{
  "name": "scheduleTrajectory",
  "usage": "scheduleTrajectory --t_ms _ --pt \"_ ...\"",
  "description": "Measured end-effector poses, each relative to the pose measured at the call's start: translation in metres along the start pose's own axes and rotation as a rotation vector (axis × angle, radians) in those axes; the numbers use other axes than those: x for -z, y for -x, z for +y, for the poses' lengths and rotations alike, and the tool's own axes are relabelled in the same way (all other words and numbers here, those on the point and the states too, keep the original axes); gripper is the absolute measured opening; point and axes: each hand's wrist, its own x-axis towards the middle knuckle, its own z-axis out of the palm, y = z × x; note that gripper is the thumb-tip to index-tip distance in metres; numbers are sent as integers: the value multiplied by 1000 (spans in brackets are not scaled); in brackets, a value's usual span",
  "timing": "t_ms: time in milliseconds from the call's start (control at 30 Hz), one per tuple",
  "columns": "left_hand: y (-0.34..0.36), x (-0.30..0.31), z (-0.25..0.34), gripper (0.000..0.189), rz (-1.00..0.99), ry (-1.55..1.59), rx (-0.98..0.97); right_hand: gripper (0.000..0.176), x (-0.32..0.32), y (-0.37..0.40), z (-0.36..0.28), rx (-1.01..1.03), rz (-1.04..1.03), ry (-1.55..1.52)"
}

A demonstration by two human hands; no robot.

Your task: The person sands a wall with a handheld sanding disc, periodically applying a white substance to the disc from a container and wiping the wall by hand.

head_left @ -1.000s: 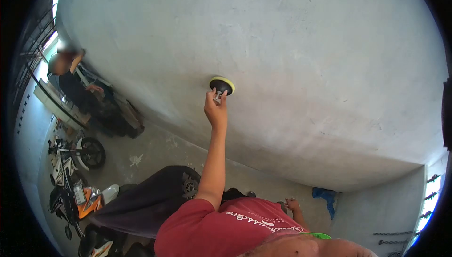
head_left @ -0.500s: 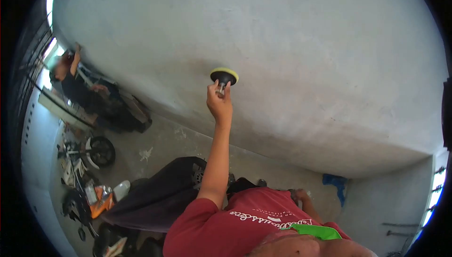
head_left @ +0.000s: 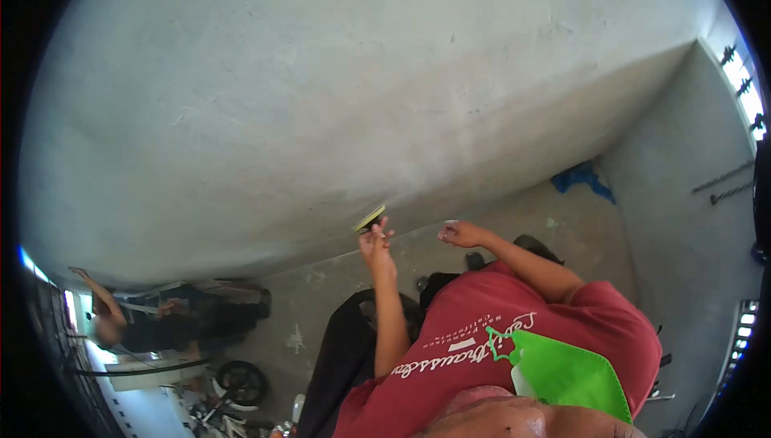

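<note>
In the head view we find a broad grey wall (head_left: 281,117) filling the frame from 9 o'clock round through 12, its lower edge slanting up toward 2 o'clock, where it meets a side wall (head_left: 683,237). Below that edge a strip of floor (head_left: 590,233) gives us room between the two hands and on past the right forearm. A blue sheet (head_left: 582,177) lies in the corner, at 2 o'clock from the right hand (head_left: 463,234). A dark cover (head_left: 333,374) bounds the left arm at 7 o'clock, and well apart at 8 o'clock stands another person (head_left: 193,321), one arm raised to the wall.

Our left hand (head_left: 377,249) holds a round pad (head_left: 369,219), black-backed with a yellow rim; it sits just past the fingertips, toward 12 o'clock. These fingers are partly curled about its back, some of them spread, and the disc is tilted, its yellow side toward 11 o'clock. We cannot tell whether it touches the wall. At 3 o'clock, apart from the pad, the right hand's fingers are loosely bent; whether they hold anything we cannot tell.
</note>
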Motion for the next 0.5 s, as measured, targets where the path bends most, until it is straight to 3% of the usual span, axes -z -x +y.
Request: scheduleTrajectory --t_ms 33,133,500 --pt "2 -3 -7 19 -46 12 122 39 -2 1 -20 77 -98 -124" --pt "17 -17 -11 22 -139 79 157 34 -13 10 -76 200 -170 -328" --pt "26 -40 -4 37 -386 258 200 22 -17 9 -120 280 3 -491"
